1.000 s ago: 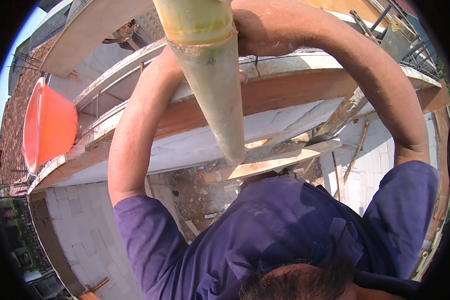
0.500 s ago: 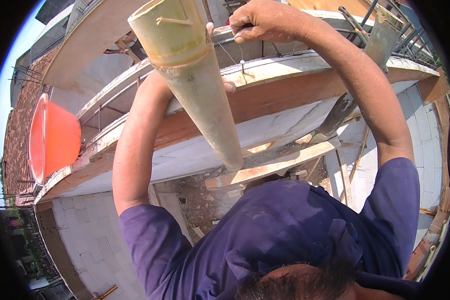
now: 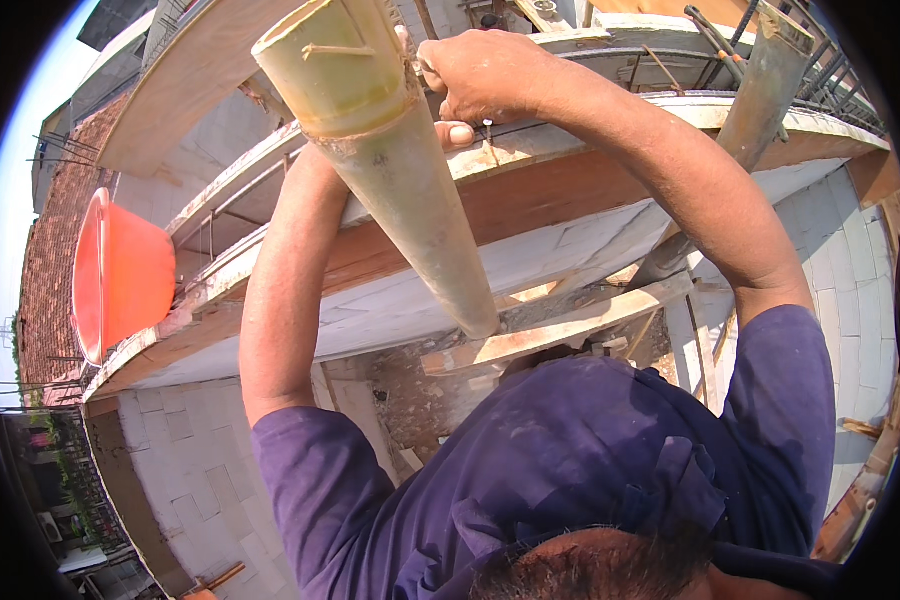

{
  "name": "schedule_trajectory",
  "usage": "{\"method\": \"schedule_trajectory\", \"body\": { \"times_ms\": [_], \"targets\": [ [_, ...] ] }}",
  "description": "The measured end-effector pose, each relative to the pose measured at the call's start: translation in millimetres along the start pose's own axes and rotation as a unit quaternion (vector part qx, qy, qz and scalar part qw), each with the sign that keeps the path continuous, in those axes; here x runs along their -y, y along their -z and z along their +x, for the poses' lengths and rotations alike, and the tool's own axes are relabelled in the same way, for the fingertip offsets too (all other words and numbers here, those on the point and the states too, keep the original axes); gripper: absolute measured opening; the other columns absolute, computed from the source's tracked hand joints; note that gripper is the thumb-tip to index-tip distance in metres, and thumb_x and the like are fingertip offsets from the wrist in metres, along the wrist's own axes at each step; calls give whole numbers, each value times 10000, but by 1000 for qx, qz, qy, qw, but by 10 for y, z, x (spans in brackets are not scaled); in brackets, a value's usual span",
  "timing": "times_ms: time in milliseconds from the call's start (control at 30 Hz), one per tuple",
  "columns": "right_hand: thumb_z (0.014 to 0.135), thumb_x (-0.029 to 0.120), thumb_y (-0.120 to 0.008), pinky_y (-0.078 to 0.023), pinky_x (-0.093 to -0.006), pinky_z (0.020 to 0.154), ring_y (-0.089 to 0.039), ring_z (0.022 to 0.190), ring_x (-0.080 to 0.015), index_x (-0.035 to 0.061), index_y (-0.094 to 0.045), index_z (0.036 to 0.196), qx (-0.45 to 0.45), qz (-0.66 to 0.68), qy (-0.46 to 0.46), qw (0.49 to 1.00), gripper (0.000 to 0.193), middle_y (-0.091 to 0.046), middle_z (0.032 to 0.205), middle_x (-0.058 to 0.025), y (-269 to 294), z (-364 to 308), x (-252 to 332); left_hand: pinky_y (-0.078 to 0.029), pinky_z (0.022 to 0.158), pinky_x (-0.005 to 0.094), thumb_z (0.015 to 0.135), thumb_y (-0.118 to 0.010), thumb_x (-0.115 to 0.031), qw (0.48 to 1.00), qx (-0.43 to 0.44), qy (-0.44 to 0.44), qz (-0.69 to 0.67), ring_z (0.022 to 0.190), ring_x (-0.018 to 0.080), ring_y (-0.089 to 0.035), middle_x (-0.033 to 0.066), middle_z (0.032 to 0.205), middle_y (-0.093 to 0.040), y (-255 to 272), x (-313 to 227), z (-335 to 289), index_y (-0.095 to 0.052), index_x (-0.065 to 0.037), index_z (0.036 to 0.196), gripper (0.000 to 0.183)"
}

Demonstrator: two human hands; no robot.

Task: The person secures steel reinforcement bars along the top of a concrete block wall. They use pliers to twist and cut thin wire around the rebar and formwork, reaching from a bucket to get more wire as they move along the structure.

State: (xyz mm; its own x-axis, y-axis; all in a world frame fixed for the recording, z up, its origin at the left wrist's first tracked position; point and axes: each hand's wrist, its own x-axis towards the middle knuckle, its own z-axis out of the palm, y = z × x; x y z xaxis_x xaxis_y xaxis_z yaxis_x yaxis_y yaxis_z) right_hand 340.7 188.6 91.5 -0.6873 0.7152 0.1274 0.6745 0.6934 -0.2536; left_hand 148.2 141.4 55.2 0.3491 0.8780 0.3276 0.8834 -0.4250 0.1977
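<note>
A thick bamboo pole [image 3: 400, 190] stands tilted in front of me, its open cut end at the top. My left hand [image 3: 457, 135] is mostly hidden behind it. Only a thumb shows at the pole's right side, above the board edge, so its grip cannot be made out. Just right of the pole, my right hand [image 3: 485, 78] is closed in a pinch, its fingertips close to the bamboo. What it pinches is too small to tell. Below that hand, a nail [image 3: 488, 130] sticks up from the rim of the curved wooden formwork [image 3: 570, 190].
An orange-red bucket [image 3: 125, 275] rests on the formwork at the left. A second pole [image 3: 765, 95] and steel rebar [image 3: 715, 45] rise at the right. A timber crosspiece [image 3: 560, 325] lies below, between white block walls [image 3: 185, 450].
My right hand has moved left and down, closer to the bamboo pole. The thin line seen earlier between it and the nail no longer shows plainly. My left thumb sits higher beside the pole.
</note>
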Motion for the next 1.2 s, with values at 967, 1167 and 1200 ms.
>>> {"method": "schedule_trajectory", "body": {
  "times_ms": [967,1167,1200],
  "targets": [
    [844,183,-626,-543,-466,695,-680,760,-361,33,-629,853,-101,-102,145,979,150,-659,743,-129,147,-1111,-146,-391,1173,506,784,-679,-787,992,2,58,108,1393,404,-494,269,1429,-564,35,-146,-53,-365,-71,1576,1113],
    [752,149,-693,-546,-405,595,-682,689,-260,57,-623,766,-191,-92,129,969,116,-634,692,-69,-266,-1221,304,-412,1147,508,819,-652,-773,987,-17,13,158,1369,400,-512,254,1413,-578,90,-185,-15,-380,-85,1571,1054],
    [752,149,-693,-546,-405,595,-682,689,-260,57,-623,766,-191,-93,131,968,116,-634,692,-69,-241,-1206,313,-415,1143,508,825,-648,-770,986,-19,5,166,1365,399,-515,252,1411,-580,101,-183,-12,-383,-88,1570,1045]
  ]
}}
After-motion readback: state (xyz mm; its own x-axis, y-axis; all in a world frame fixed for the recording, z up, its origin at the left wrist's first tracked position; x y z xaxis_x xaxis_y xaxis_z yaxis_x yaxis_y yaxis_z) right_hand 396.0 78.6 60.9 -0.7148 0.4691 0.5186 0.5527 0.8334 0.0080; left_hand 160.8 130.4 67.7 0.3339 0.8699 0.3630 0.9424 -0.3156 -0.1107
